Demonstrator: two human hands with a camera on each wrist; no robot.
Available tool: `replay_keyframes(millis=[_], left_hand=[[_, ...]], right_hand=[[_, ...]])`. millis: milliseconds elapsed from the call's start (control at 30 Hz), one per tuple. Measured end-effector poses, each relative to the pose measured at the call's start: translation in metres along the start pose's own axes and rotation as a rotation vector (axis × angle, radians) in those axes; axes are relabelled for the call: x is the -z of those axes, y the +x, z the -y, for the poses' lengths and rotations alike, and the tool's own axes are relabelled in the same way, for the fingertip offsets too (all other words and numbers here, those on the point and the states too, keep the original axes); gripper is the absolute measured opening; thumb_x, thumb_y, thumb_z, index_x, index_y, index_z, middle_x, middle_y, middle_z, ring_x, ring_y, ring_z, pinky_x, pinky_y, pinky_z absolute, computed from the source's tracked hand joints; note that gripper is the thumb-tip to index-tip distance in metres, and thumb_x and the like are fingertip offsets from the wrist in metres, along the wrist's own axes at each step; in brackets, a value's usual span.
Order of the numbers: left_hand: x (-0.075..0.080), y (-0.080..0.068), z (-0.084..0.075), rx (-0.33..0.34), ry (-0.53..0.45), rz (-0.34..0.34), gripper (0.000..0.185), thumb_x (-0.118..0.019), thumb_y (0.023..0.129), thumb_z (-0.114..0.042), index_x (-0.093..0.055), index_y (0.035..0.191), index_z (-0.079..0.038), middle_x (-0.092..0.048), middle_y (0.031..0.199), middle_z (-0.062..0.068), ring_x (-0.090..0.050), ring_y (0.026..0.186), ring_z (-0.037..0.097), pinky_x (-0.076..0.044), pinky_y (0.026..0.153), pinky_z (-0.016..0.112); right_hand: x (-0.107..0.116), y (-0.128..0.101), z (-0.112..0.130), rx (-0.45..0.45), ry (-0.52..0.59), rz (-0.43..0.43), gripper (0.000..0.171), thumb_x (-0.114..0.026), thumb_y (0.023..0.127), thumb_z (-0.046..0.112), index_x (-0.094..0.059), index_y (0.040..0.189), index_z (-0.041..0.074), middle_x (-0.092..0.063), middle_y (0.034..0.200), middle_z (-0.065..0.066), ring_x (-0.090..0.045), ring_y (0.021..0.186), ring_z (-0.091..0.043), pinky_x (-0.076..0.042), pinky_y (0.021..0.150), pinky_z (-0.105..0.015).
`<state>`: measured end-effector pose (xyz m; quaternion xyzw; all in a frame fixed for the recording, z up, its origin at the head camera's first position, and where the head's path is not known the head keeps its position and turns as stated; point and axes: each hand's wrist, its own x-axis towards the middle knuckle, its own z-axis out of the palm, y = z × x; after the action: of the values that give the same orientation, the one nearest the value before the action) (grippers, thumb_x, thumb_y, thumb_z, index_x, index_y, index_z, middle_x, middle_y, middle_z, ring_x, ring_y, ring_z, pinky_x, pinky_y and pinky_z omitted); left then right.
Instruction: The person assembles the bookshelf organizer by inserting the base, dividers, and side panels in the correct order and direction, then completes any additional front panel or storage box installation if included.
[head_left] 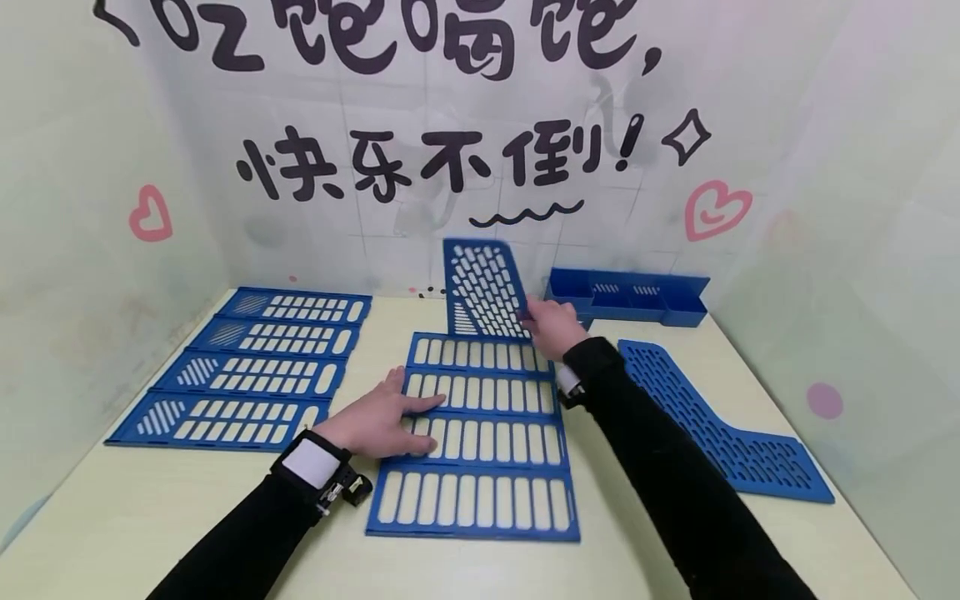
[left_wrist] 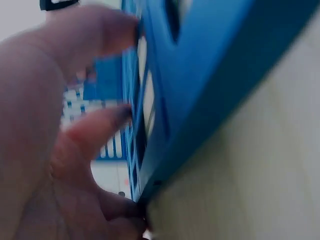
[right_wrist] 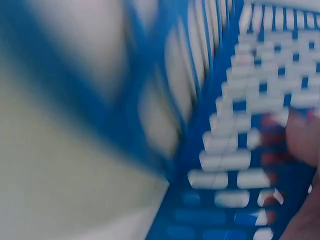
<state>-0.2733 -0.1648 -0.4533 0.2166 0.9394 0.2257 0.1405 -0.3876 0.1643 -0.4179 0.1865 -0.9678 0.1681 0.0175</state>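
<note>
The right hand grips the edge of an upright perforated panel, fingers curled on it; its fingertips are blurred in the wrist view, so the exact hold is probably a pinch. The panel stands at the far end of the slotted panel lying flat on the table. The left hand presses flat on that panel, fingers straight and spread. The left wrist view is too close and smeared to add detail. Further left lies a second slotted panel; to the right an L-shaped panel, partly hidden by the right sleeve, and behind it a blue tray.
</note>
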Motion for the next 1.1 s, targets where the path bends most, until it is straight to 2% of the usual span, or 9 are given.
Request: replay_keyframes(millis=[167, 367, 500, 567, 700, 833, 1100], left_hand=[[0.000, 0.001, -0.004, -0.006, 0.029, -0.021, 0.073, -0.082, 0.094, -0.051, -0.060, 0.159, -0.025, -0.008, 0.174, 0.046, -0.016, 0.164, 0.063, -0.040, 0.123, 0.074], [-0.003, 0.002, -0.003, 0.012, 0.013, -0.011, 0.073, -0.085, 0.093, -0.047, -0.061, 0.158, -0.026, -0.006, 0.175, 0.045, -0.023, 0.162, 0.064, -0.048, 0.119, 0.070], [-0.004, 0.002, -0.003, 0.023, -0.020, -0.009, 0.073, -0.087, 0.092, -0.044, -0.062, 0.157, -0.025, -0.005, 0.176, 0.043, -0.024, 0.162, 0.063, -0.052, 0.116, 0.067], [-0.004, 0.002, -0.003, 0.033, -0.033, -0.008, 0.073, -0.087, 0.092, -0.043, -0.062, 0.157, -0.025, -0.004, 0.178, 0.041, -0.021, 0.163, 0.061, -0.051, 0.117, 0.067], [-0.004, 0.002, -0.004, 0.028, -0.047, -0.007, 0.073, -0.088, 0.091, -0.042, -0.062, 0.157, -0.025, -0.005, 0.178, 0.040, -0.035, 0.158, 0.059, -0.054, 0.113, 0.064], [-0.003, 0.002, -0.004, 0.024, -0.056, 0.006, 0.073, -0.088, 0.091, -0.042, -0.062, 0.157, -0.026, -0.006, 0.179, 0.038, -0.044, 0.151, 0.055, -0.055, 0.112, 0.062], [-0.001, -0.002, -0.003, 0.039, -0.062, 0.017, 0.072, -0.088, 0.090, -0.040, -0.063, 0.156, -0.027, -0.004, 0.179, 0.039, -0.038, 0.156, 0.059, -0.054, 0.114, 0.063]], right_hand=[[-0.007, 0.007, 0.011, -0.036, -0.010, -0.048, 0.019, -0.050, 0.117, 0.010, -0.059, 0.134, 0.010, -0.077, 0.132, -0.016, -0.066, 0.127, -0.040, -0.039, 0.116, -0.058], [-0.008, 0.009, 0.015, -0.064, 0.027, 0.001, 0.021, -0.048, 0.118, 0.011, -0.061, 0.135, 0.008, -0.076, 0.135, -0.014, -0.066, 0.131, -0.037, -0.036, 0.114, -0.055], [-0.009, 0.012, 0.023, -0.077, 0.029, 0.021, 0.020, -0.048, 0.118, 0.011, -0.060, 0.133, 0.008, -0.076, 0.133, -0.014, -0.068, 0.126, -0.035, -0.034, 0.112, -0.053], [-0.010, 0.014, 0.030, -0.081, 0.019, 0.035, 0.022, -0.047, 0.118, 0.012, -0.058, 0.137, 0.008, -0.075, 0.130, -0.014, -0.068, 0.122, -0.035, -0.034, 0.112, -0.052], [-0.013, 0.021, 0.044, -0.084, 0.009, 0.036, 0.023, -0.049, 0.117, 0.011, -0.058, 0.138, 0.008, -0.076, 0.127, -0.013, -0.070, 0.122, -0.034, -0.036, 0.115, -0.053], [-0.016, 0.026, 0.056, -0.073, 0.001, 0.018, 0.018, -0.054, 0.114, 0.008, -0.059, 0.131, 0.009, -0.077, 0.123, -0.011, -0.071, 0.122, -0.034, -0.036, 0.119, -0.055], [-0.024, 0.033, 0.066, -0.089, 0.039, -0.029, 0.012, -0.055, 0.113, 0.007, -0.059, 0.125, 0.009, -0.077, 0.118, -0.012, -0.071, 0.118, -0.035, -0.036, 0.117, -0.054]])
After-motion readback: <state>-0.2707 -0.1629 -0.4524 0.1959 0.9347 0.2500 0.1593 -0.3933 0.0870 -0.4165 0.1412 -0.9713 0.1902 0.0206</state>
